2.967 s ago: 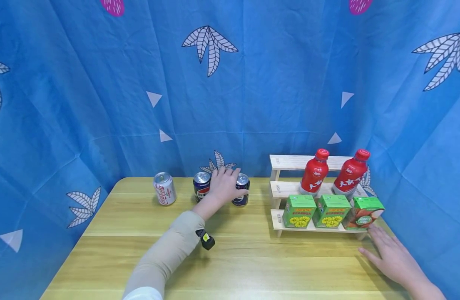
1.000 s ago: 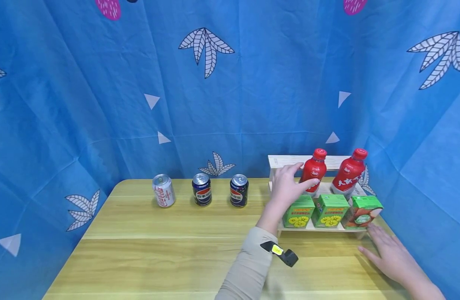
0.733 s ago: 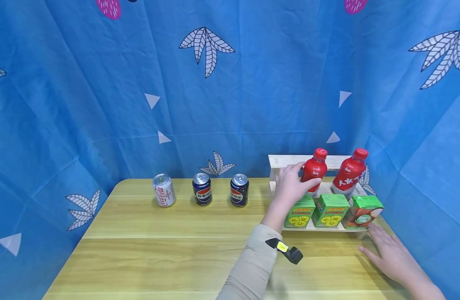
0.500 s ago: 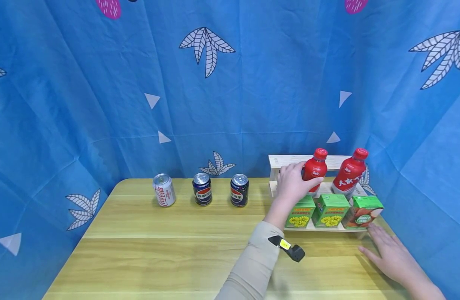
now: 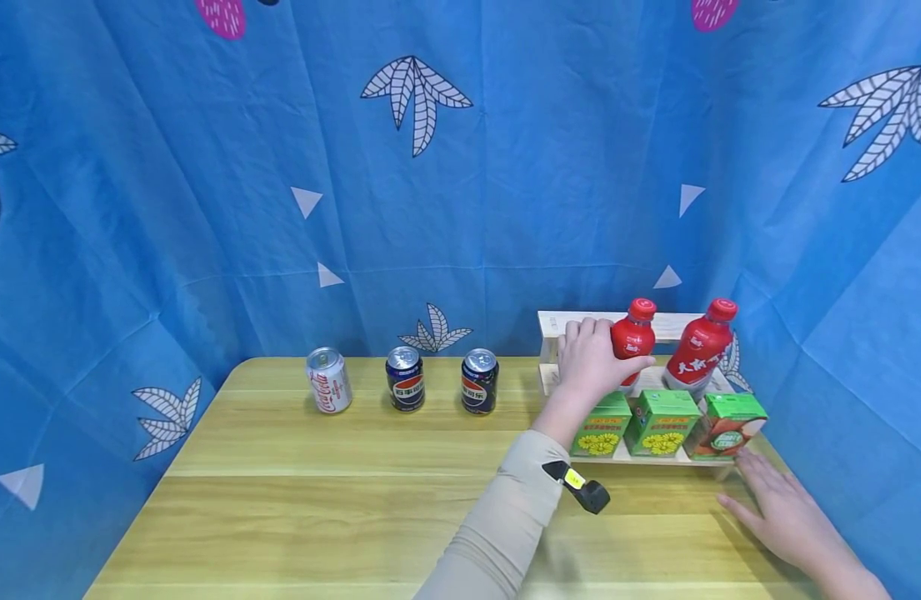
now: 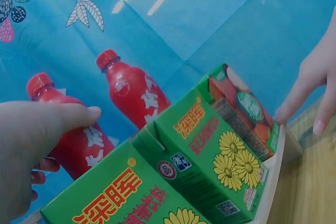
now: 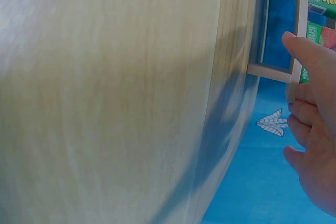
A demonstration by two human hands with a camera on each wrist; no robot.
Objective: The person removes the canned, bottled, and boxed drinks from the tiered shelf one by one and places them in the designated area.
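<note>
In the head view my left hand (image 5: 589, 358) grips the left red bottle (image 5: 634, 337), which stands upright on the middle step of a small wooden rack (image 5: 561, 322). The left wrist view has the thumb (image 6: 79, 113) across the front of that bottle, with the fingers curled on its far side. A second red bottle (image 5: 702, 346) stands to its right. Three green drink cartons line the bottom step, the left carton (image 5: 601, 425) partly behind my wrist. My right hand (image 5: 786, 512) has its fingers extended, fingertips at the rack's front right corner beside the brown-and-green carton (image 5: 726, 427).
Further left on the wooden table (image 5: 317, 517) stand a white Coca-Cola can (image 5: 329, 382) and two dark Pepsi cans, a left can (image 5: 405, 380) and a right can (image 5: 478, 382). Blue patterned cloth (image 5: 430, 208) hangs behind and on both sides.
My left hand has left the right Pepsi can, moved right to the rack and closed round the left red bottle. The right hand has stayed at the rack's corner.
</note>
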